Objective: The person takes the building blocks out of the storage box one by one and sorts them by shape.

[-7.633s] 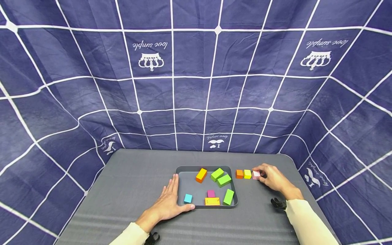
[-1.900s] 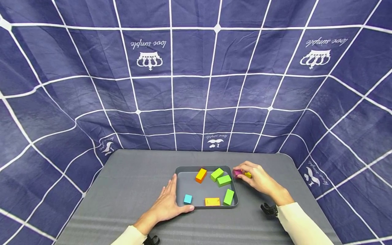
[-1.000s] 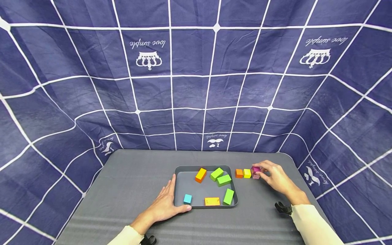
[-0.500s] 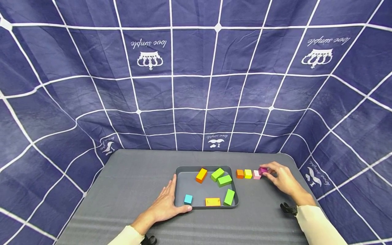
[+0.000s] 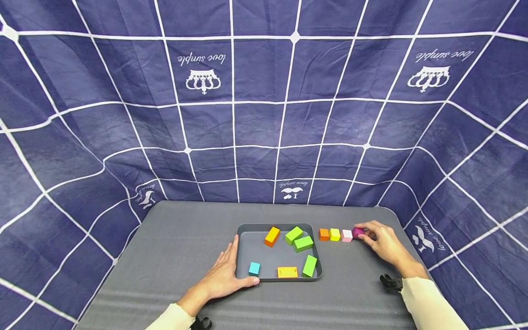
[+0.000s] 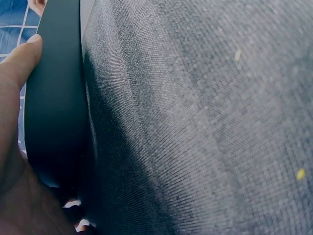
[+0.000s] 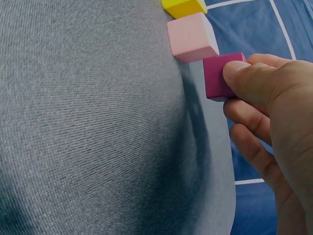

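Observation:
Between thumb and fingers, my right hand (image 5: pixel 385 243) pinches a purple cube (image 7: pixel 217 77) at the right end of a row. Beside it in the row stand a pink cube (image 5: pixel 347 235), a yellow cube (image 5: pixel 334 234) and an orange cube (image 5: pixel 324 234). My left hand (image 5: pixel 222 275) rests against the left side of the grey tray (image 5: pixel 280 279), fingers straight along its wall and thumb at the front corner. Inside the tray lie a blue cube (image 5: pixel 254 268), several green blocks (image 5: pixel 309 266), an orange block (image 5: pixel 272 236) and a yellow block (image 5: pixel 287 272).
A grey cloth covers the table (image 5: pixel 185 229). Behind and at both sides hangs a blue curtain (image 5: pixel 264 123) with white grid lines. The row of cubes stands just right of the tray's back right corner.
The purple cube has left the tray; my right hand has carried it rightward over the row and lowered it beside the pink cube. My left hand has stayed at the tray.

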### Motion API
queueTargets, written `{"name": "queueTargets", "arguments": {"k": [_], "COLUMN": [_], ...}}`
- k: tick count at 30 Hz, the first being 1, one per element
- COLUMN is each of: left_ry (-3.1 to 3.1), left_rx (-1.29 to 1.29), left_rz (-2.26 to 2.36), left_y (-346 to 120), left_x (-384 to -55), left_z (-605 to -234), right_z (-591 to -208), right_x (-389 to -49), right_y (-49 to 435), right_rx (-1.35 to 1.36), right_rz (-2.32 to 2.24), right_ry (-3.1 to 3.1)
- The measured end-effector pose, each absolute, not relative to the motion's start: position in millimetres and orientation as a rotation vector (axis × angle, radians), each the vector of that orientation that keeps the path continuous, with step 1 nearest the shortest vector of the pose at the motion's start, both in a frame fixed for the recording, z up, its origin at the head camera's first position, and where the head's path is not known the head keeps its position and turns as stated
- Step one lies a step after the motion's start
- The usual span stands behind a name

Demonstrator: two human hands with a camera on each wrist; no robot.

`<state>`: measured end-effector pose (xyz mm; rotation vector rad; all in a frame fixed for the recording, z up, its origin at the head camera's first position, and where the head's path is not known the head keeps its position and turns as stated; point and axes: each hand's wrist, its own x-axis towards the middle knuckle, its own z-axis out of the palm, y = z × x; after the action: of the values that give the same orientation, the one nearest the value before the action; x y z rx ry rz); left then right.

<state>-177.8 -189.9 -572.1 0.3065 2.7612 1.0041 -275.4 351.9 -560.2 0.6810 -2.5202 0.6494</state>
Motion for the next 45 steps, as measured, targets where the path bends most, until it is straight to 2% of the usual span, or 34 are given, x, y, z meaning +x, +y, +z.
{"name": "queueTargets", "arguments": {"k": [24,45], "left_ry": [2.757,2.769], "left_rx": [0.310,0.306], "left_rz": [1.010,1.020], "left_y": [-187.7,-189.2], "left_x": [-176.1,-177.5], "left_z": [-572.6,-569.1], "right_z": [-571.6,-550.1], "right_x": [-272.4,-259.6], "right_y": [358.1,339.9], "right_rx": [0.687,0.675], "right_rz": [0.683,0.528], "right_ry": [-2.562,-2.506]}}
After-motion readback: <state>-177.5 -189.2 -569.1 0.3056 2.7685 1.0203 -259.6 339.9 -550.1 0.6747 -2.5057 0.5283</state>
